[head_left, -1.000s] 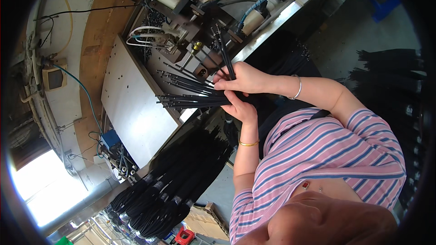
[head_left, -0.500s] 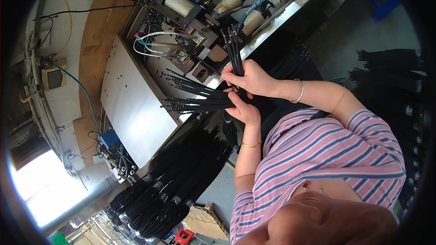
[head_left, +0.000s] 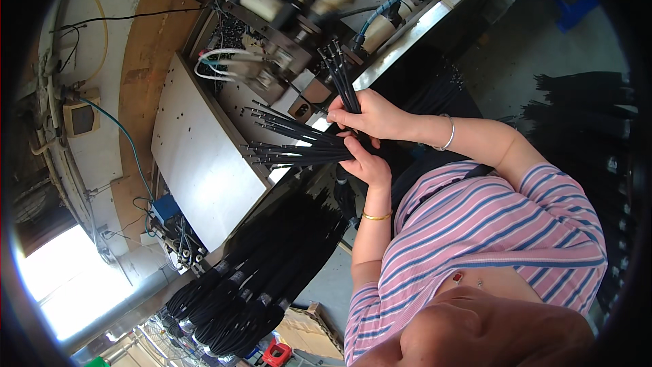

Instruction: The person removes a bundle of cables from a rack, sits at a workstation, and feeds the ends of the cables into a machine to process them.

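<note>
My left hand point(head_left: 367, 163), wearing a gold bangle, is closed round a fanned bundle of thin black cables point(head_left: 299, 137) with small metal tips pointing left. Just above it, my right hand point(head_left: 373, 117), with a silver bangle, grips a smaller bunch of similar black cables point(head_left: 343, 78), whose tips point up. The hands almost touch. Beyond them stands a bench machine point(head_left: 282, 68) with cylinders, metal blocks and white hoses; its middle is motion-blurred. One thin dark strand seems to run between the machine and my right fingers, but its hold there is hidden.
A white metal panel point(head_left: 204, 156) slopes at the left, dotted with small black bits. Large tied bundles of black cables point(head_left: 251, 278) hang below it. More cable bundles point(head_left: 577, 102) lie at the right. A blue stool point(head_left: 570, 0) stands at the far right.
The machine's central parts have shifted and blurred, down and to the left. A thin strand now shows near the machine block. Both hands have barely moved and keep their cables.
</note>
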Demonstrator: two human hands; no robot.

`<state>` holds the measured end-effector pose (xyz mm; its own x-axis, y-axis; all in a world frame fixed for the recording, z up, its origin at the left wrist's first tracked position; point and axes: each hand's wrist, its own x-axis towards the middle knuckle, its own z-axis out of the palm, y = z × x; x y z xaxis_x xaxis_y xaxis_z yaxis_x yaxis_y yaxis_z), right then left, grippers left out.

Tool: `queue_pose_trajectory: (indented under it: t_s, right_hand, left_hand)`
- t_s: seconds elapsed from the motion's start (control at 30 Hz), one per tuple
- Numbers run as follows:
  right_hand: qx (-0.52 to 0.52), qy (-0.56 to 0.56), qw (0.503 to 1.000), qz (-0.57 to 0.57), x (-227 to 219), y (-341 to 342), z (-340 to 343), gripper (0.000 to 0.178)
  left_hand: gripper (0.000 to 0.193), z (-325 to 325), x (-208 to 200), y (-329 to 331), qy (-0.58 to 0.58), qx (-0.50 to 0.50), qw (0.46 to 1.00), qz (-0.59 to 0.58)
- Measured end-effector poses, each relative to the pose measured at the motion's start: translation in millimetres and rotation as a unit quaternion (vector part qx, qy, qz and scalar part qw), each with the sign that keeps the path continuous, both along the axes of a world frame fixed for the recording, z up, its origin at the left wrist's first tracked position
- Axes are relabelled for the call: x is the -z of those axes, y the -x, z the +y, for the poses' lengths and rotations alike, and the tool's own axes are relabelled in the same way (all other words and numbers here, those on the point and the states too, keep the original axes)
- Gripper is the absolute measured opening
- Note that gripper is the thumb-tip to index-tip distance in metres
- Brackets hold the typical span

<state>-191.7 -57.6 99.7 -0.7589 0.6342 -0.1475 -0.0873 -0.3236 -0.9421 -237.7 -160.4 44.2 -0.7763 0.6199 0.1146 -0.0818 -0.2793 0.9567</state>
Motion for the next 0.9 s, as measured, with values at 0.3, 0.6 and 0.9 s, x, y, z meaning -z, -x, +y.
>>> queue_pose_trajectory:
  t_s: [0.3,0.6,0.9]
  right_hand:
    - [-0.024,-0.086,0.995,-0.037,10,-18,-13,0.027]
    - [0.078,-0.111,0.990,0.024,11,-19,-20,0.021]
    - [0.025,-0.059,0.998,0.005,9,-9,-13,0.024]
  left_hand:
    - [0.025,-19,21,-15,0.021,0.012,0.999,0.022]
    - [0.027,-23,20,-19,0.030,0.007,0.998,0.047]
    - [0.027,-15,3,-17,-0.008,0.027,0.998,0.057]
